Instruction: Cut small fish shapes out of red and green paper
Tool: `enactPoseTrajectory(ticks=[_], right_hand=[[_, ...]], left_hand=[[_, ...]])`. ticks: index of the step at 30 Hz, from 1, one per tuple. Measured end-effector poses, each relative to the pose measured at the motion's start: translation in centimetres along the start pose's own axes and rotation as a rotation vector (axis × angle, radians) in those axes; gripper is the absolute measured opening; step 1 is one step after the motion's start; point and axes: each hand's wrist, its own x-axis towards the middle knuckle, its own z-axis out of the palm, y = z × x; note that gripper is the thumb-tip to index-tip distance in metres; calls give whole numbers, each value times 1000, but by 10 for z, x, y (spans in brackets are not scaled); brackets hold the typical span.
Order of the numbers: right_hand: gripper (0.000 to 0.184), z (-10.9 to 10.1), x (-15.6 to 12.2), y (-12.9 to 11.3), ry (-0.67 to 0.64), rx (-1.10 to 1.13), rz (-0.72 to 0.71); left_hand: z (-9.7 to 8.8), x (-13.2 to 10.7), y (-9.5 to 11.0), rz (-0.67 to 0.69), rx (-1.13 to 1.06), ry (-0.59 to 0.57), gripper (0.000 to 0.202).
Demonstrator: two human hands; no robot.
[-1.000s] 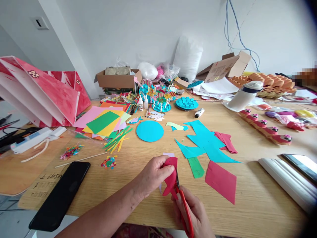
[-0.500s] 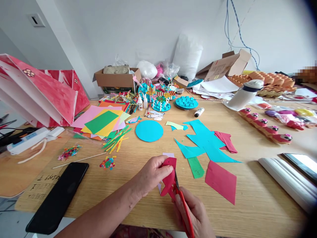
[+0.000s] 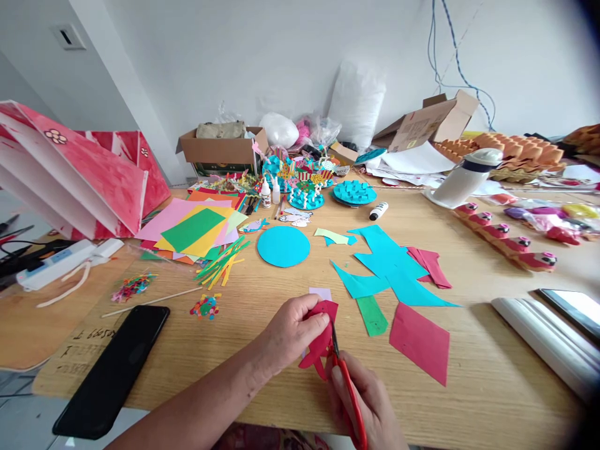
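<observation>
The left hand (image 3: 295, 330) is pinching red paper (image 3: 320, 339); the right hand (image 3: 369, 399) is gripping scissors (image 3: 345, 370), blades pointing forward along the paper's right edge.

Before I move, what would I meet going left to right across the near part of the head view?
Black slab → confetti pile → left hand → scissors → green scrap → loose red sheet → white bar.
</observation>
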Motion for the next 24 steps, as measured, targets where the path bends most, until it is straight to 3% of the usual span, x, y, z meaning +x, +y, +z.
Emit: enactPoseTrajectory(ticks=[11, 21, 24], right_hand=[[41, -3, -2, 4, -39, 27, -4], [42, -2, -2, 2, 73, 2, -14], [42, -2, -3, -2, 54, -4, 20]], left_hand=[[1, -1, -3, -4, -19, -12, 15], [3, -1, -1, -16, -38, 1, 17], [3, -2, 2, -9, -23, 17, 18]])
